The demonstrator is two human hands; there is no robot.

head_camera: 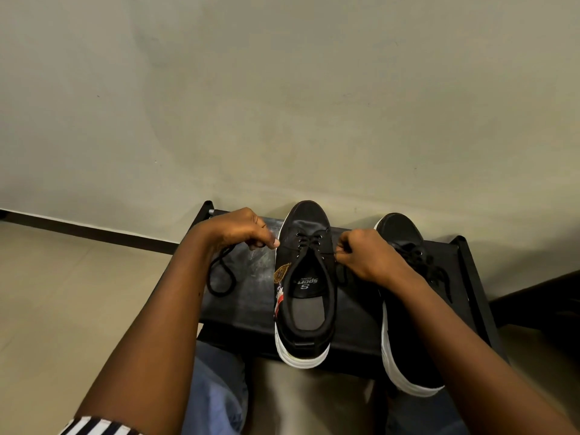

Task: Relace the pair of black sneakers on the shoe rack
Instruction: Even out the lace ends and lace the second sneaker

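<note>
While across sneaker, lace between grips

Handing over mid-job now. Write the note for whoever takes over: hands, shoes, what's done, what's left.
Left hand grips one end of the lace, whose slack loops down onto the shoe rack. Right hand pinches the other end beside the shoe.
Middle sneaker stands on the rack, toe toward the wall. Right sneaker is beside it, partly behind the right arm.
Done: the lace crosses the eyelet rows nearest the toe.
Left: thread the upper eyelets and tie. Check the right sneaker, which shows laces but is partly hidden.
</note>
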